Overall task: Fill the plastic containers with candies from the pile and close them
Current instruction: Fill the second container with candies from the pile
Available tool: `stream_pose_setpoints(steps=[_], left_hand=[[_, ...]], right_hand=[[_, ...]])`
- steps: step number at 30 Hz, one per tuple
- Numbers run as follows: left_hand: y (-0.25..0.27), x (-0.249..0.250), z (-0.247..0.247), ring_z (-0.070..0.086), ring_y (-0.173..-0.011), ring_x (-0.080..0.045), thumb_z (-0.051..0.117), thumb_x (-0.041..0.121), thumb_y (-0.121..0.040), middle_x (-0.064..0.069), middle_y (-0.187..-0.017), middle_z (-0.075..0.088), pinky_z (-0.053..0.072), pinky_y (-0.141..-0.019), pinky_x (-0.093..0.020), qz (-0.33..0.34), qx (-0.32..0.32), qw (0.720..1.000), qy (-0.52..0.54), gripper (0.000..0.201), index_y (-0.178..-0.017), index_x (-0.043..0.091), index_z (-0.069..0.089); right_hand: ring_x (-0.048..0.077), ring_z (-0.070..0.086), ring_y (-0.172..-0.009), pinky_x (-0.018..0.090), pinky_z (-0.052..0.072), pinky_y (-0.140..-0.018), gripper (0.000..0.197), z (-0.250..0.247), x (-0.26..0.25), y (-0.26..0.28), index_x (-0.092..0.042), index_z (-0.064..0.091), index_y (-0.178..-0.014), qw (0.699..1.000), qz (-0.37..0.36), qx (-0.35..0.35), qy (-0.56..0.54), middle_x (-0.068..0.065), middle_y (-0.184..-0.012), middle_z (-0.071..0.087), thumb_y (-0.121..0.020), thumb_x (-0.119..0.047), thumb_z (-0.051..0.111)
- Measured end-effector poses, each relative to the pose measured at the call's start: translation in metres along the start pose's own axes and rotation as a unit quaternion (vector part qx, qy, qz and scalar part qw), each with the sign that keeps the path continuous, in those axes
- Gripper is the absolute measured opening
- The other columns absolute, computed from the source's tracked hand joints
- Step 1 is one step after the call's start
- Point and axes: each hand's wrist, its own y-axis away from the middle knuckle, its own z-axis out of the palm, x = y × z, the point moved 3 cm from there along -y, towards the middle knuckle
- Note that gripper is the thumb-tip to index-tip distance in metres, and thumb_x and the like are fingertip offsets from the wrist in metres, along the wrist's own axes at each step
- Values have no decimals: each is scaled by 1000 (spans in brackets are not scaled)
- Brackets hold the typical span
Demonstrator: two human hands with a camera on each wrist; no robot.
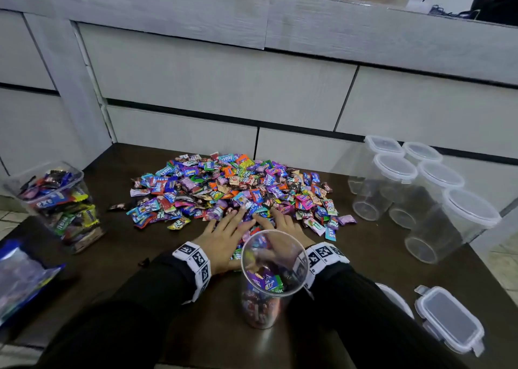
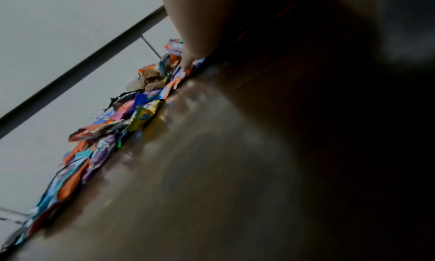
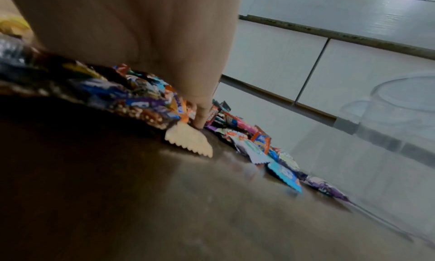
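A big pile of wrapped candies [image 1: 232,189] lies on the dark table [image 1: 145,242]. An open round clear container [image 1: 270,279], part full of candies, stands at the near edge between my wrists. Both hands lie flat on the near edge of the pile, fingers straight and angled toward each other. My left hand [image 1: 224,235] is left of the container; my right hand [image 1: 283,224] is partly hidden behind its rim. The wrist views show my left fingers [image 2: 188,60] and right fingers [image 3: 202,114] touching wrappers, with candies [image 3: 122,95] gathered under the right palm.
A filled, lidless square container [image 1: 60,203] stands at the left, with a plastic bag [image 1: 19,279] nearer. Several empty lidded clear containers [image 1: 420,197] stand at the right. A loose rectangular lid [image 1: 451,318] and a round lid [image 1: 395,298] lie at the near right. Grey panels rise behind.
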Motion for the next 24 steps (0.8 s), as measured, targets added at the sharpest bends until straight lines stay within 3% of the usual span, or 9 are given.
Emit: stream_pose_setpoints(steps=[2,5,9,12,15,18,21,24], left_hand=[[-5,1,-1,-7,-149,-20,40,74,-86,3,-162,-21,5,-118,-50,-6,26,1000,15,95,-155,31,-10],[-8,0,-9,11,-143,-25,44,65,-91,1,-162,1,18,-114,-50,-15,57,998,28,79,-154,33,8],[-5,-1,-18,35,-128,-26,51,48,-96,-8,-144,30,40,-104,-41,-2,93,996,-4,64,-150,28,23],[1,4,-24,46,-121,-24,53,40,-97,-7,-133,35,51,-92,-39,-19,83,996,10,57,-146,28,27],[7,7,-34,55,-115,-26,48,41,-100,-8,-133,37,53,-87,-41,-24,56,998,25,51,-143,24,29],[16,7,-47,61,-108,-28,43,48,-100,-6,-134,44,51,-83,-41,-29,54,997,42,48,-137,19,34],[25,7,-58,62,-103,-28,43,53,-99,-6,-127,53,51,-84,-42,-30,72,995,66,48,-129,16,40],[29,7,-63,61,-98,-26,43,53,-98,-7,-116,59,51,-82,-40,-33,113,985,129,46,-121,14,44]], right_hand=[[36,27,-133,50,32,-105,81,-2,0,-3,-31,17,-149,1000,-6,5,0,17,-149,21,-84,-58,57],[39,31,-126,51,36,-103,73,-4,-2,-7,-24,27,-144,999,-15,-5,-37,20,-137,27,-84,-43,64],[42,41,-119,50,40,-96,65,-6,-3,-12,-21,32,-139,996,-16,-37,-79,18,-129,33,-85,-34,65],[39,49,-116,43,44,-91,61,-14,-3,-12,-18,35,-136,995,-5,-41,-94,16,-130,38,-85,-32,66],[33,56,-106,31,41,-81,44,-25,3,-4,-10,46,-125,992,-12,-6,-124,17,-119,53,-89,-28,63],[24,62,-86,27,45,-72,30,-34,12,11,-9,53,-117,983,11,44,-176,16,-102,65,-91,-23,60],[27,64,-88,34,52,-79,30,-40,17,26,-11,54,-120,973,34,87,-212,14,-101,67,-91,-20,60],[25,65,-91,30,50,-80,31,-48,23,36,-10,57,-121,962,42,128,-237,12,-107,68,-91,-15,61]])
